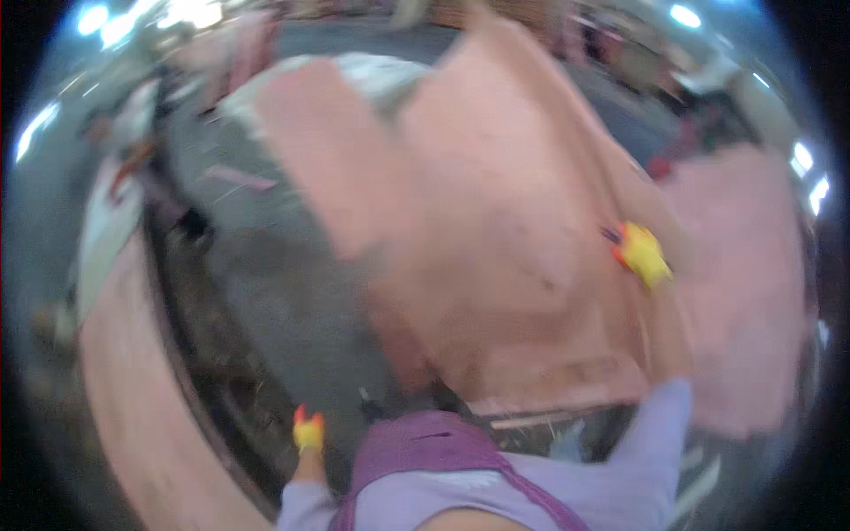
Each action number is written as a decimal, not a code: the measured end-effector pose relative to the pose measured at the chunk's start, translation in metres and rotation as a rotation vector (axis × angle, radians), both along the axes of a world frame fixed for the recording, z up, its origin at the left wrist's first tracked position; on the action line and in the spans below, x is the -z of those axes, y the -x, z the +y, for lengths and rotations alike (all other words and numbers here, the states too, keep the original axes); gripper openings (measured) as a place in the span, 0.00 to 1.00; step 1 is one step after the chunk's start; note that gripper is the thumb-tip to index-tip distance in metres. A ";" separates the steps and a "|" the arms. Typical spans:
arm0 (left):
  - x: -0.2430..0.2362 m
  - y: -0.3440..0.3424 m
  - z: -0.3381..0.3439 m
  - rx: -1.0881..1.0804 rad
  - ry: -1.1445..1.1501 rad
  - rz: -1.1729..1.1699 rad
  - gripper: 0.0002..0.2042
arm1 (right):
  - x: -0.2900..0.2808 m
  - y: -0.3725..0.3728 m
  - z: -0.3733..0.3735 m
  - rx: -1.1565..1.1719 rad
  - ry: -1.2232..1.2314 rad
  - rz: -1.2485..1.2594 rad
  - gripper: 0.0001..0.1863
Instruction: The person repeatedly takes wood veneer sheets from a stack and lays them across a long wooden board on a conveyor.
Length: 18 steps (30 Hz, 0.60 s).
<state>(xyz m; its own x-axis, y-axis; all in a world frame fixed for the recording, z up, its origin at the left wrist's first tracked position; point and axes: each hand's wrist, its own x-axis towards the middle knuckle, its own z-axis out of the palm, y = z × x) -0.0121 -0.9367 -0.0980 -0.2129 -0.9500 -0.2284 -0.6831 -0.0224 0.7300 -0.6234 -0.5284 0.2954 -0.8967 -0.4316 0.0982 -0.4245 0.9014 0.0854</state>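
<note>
My right hand (644, 255), in a yellow glove with orange fingertips, reaches out over a large, thin pinkish sheet (505, 203) that looks like wood veneer. Its fingers are curled near a raised fold of that sheet. A small dark thing shows at the fingertips, too blurred to name. Low on the left, my left hand (308, 431), gloved the same way, hangs over the dark floor with its fingers stretched out and nothing in them. A narrower pinkish strip (319, 133) lies left of the large sheet.
On the left runs a long pale board or sheet-topped bench (133, 354), with a person (146, 150) beyond it. Another pinkish sheet or stack (735, 283) stands at the right, near a second person (708, 115). A pink scrap (241, 178) lies on the grey floor (266, 265).
</note>
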 end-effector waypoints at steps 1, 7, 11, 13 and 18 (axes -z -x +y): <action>-0.071 0.055 0.014 -0.144 -0.339 0.287 0.30 | 0.006 -0.017 0.008 -0.089 0.106 0.082 0.22; -0.071 0.086 -0.037 0.073 -0.014 0.020 0.29 | 0.105 0.047 0.060 -0.099 0.099 0.196 0.17; -0.069 0.073 -0.043 0.089 -0.052 -0.112 0.29 | 0.132 0.075 0.076 -0.114 0.153 0.379 0.15; -0.060 0.061 -0.043 0.048 -0.125 -0.168 0.29 | 0.121 0.064 0.053 -0.071 0.134 0.345 0.14; -0.022 0.008 -0.032 -0.159 -0.336 -0.251 0.30 | 0.121 0.062 0.040 0.146 0.023 0.081 0.13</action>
<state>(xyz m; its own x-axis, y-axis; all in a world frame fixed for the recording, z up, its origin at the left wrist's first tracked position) -0.0202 -0.9687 -0.0756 0.0307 -0.8308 -0.5558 -0.8071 -0.3487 0.4765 -0.6856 -0.4881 0.1741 -0.9385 -0.2942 0.1808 -0.2816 0.9551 0.0923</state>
